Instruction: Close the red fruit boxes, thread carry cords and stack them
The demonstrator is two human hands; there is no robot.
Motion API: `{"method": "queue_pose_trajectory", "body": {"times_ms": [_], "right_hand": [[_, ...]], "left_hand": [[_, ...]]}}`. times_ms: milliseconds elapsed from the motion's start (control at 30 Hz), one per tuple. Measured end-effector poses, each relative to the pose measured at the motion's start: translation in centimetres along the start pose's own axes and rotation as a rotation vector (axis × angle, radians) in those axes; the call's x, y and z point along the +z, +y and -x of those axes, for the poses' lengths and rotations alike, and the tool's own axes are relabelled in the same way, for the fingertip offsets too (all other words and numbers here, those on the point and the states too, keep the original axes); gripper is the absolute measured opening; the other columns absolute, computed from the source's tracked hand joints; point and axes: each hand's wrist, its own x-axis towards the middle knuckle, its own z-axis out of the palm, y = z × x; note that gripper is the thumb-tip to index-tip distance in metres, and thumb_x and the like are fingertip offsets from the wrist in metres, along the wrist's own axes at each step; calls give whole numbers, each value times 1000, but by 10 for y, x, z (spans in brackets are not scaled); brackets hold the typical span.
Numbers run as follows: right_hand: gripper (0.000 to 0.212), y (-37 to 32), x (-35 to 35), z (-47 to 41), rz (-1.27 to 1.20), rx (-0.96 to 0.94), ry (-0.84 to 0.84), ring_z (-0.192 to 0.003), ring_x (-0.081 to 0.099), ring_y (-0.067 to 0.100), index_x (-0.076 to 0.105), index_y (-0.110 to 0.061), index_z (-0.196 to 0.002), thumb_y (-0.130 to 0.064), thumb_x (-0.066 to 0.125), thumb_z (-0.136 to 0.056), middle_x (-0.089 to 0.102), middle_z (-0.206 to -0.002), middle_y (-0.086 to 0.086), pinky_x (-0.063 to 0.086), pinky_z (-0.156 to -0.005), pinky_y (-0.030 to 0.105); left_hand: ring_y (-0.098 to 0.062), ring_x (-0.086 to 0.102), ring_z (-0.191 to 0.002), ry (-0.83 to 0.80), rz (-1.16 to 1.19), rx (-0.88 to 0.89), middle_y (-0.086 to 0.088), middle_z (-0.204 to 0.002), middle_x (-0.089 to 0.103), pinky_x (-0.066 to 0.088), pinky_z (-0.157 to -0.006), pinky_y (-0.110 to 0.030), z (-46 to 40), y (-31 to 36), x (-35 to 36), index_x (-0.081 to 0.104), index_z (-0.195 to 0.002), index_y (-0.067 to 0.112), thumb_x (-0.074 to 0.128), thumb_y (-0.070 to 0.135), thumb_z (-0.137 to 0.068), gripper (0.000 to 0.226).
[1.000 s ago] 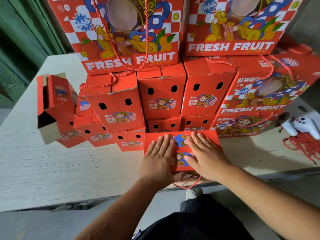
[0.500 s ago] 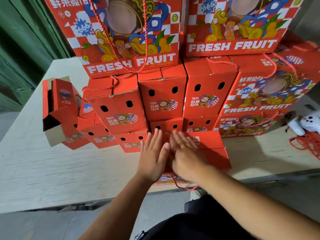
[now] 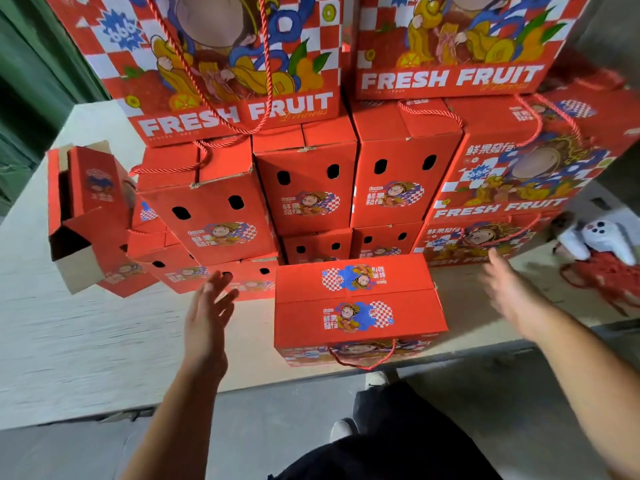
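A closed red fruit box (image 3: 358,303) lies at the near edge of a pale wooden table (image 3: 86,334), just below the centre of the view. Its two top flaps meet in a seam, each printed with a cartoon figure. A red carry cord (image 3: 363,362) loops down from its front face, which is mostly hidden by the steep viewing angle.

The person's left hand (image 3: 207,313), at 9 o'clock of the box, hovers apart from it with fingers straight and slightly spread. The right hand (image 3: 512,289), at 3 o'clock, is blurred; its fingers look extended, touching nothing.

At 12 o'clock rises a stack of red fruit boxes (image 3: 311,188), its top rows cut off by the frame. At 10 o'clock an open box (image 3: 86,216) lies tipped. At the right edge, a tangle of red cords (image 3: 609,275) sits beneath a white object (image 3: 602,237) too unclear to identify.
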Motion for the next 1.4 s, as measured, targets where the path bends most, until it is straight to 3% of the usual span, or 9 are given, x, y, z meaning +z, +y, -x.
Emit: {"method": "queue_pose_trajectory", "body": {"times_ms": [167,333,500,633,733,933,1100,1267,1400], "right_hand": [[112,-26,89,30,21,-203,-138,-150,33,15,10,-43,-162,-97,43,-70,26,-167,-13,27,-118,45],[84,-26,53,15,-256,-107,-135,-154,23,15,20,-27,-163,-77,29,-96,17,-169,-6,12,-124,44],[52,-17,101,34,209,-283,41,-100,68,23,57,-23,-129,-65,48,-98,68,-127,10,57,-93,46],[82,-17,122,35,853,-570,443,-155,18,38,8,-11,-164,-63,21,-102,13,-169,21,20,-125,54],[91,-23,182,60,1008,-753,273,-158,-11,33,-5,-11,-163,-71,12,-97,-12,-170,17,-7,-127,49],[88,-24,196,67,1193,-1043,7,-156,-22,18,-13,-18,-163,-73,9,-98,-24,-168,0,-8,-128,40],[98,-20,112,42,1201,-661,132,-151,-34,20,-29,-15,-156,-82,-4,-90,-38,-163,5,-17,-124,38],[101,-23,228,84,1123,-899,-37,-153,-31,24,-21,-11,-160,-79,15,-94,-33,-165,9,-14,-126,43],[92,-22,181,60,1209,-1008,-74,-150,-35,15,-23,-19,-160,-79,3,-95,-36,-164,-1,-15,-126,38]], "left_hand": [[-20,59,-136,-487,2,-226,-1,-156,54,48,-113,-42,25,-28,50,41,-159,30,31,71,-103,70],[-25,50,-145,-280,21,-232,0,-149,61,40,-114,-38,-4,-30,22,58,-146,28,29,65,-108,61],[-33,71,-118,-422,-4,-324,-12,-130,73,63,-87,-44,15,-34,63,59,-142,22,64,51,-101,50],[-26,75,-110,-373,-37,-220,-7,-121,77,63,-81,-39,11,-32,59,66,-131,28,65,55,-98,43],[-13,76,-101,-334,-88,-187,4,-110,80,59,-81,-31,16,-32,63,70,-124,27,61,56,-97,39],[-8,72,-107,-400,-130,-168,12,-116,77,58,-85,-20,12,-29,53,68,-130,32,52,56,-103,40],[-17,73,-114,-357,-84,-240,2,-124,76,61,-80,-24,16,-31,60,61,-137,30,51,50,-107,38],[-21,68,-125,-378,-27,-245,-5,-134,72,59,-90,-27,11,-34,53,61,-142,23,49,47,-109,43],[-12,73,-92,-417,-75,-256,6,-105,77,55,-72,-19,11,-31,53,74,-115,36,65,76,-86,50]]}}
